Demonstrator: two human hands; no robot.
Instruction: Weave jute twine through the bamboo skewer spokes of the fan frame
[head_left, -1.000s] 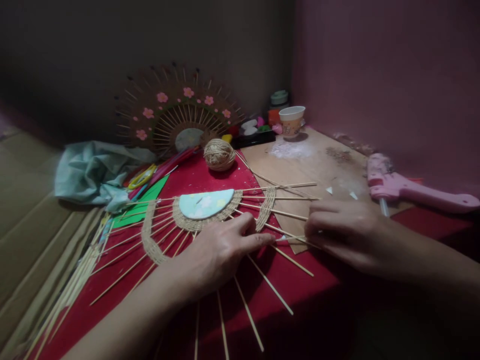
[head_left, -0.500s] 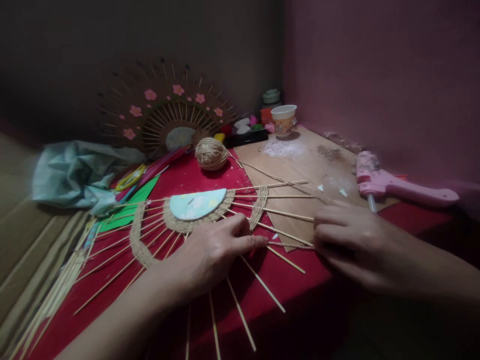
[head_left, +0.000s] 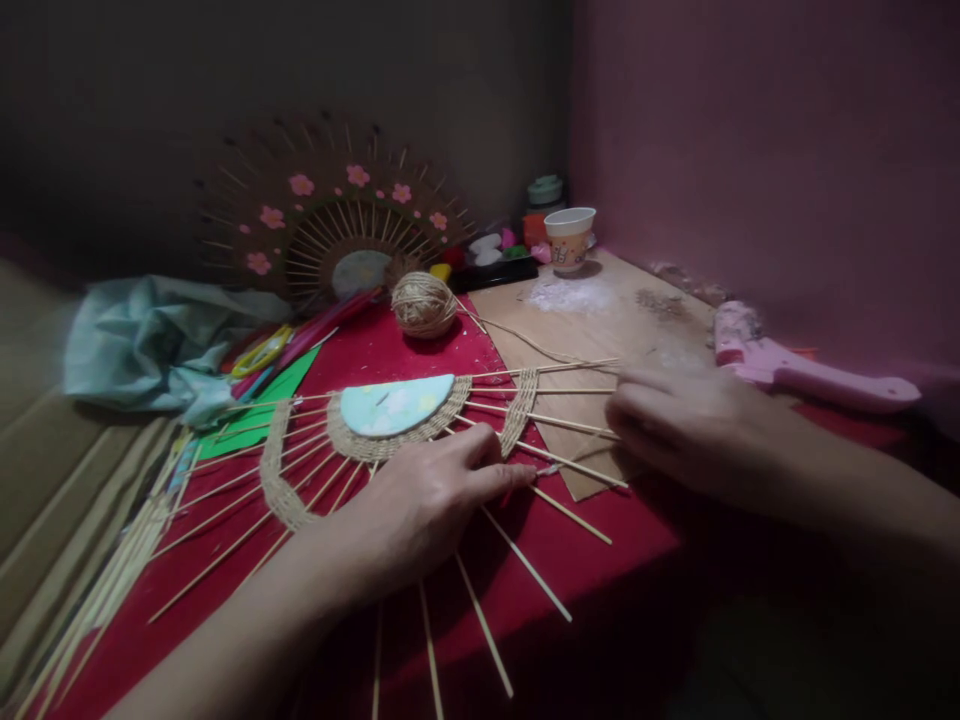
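Note:
A half-round fan of thin sticks, woven with twine (head_left: 520,412), lies in front of me with a pale blue half-disc (head_left: 394,408) at its centre. My left hand (head_left: 442,490) is closed over its lower right part, fingers pinching the sticks and the end of the woven band. Its fingertips hide the weave there. On the right, my right hand (head_left: 675,420) is closed on twine (head_left: 517,335), which trails from a twine ball (head_left: 424,305). A strand also stretches between my two hands. The right fingertips are partly blurred.
A finished-looking flowered fan (head_left: 322,205) leans at the back. Around it are a paper cup (head_left: 570,240), a pink glue gun (head_left: 817,370), yellow-handled scissors (head_left: 261,352), a crumpled pale cloth (head_left: 165,340), a wooden board (head_left: 570,320) and loose sticks (head_left: 112,580) on red cloth.
My right hand has moved up and slightly left, lifting the strand from below the sticks to a higher slant. My left hand stays in nearly the same place.

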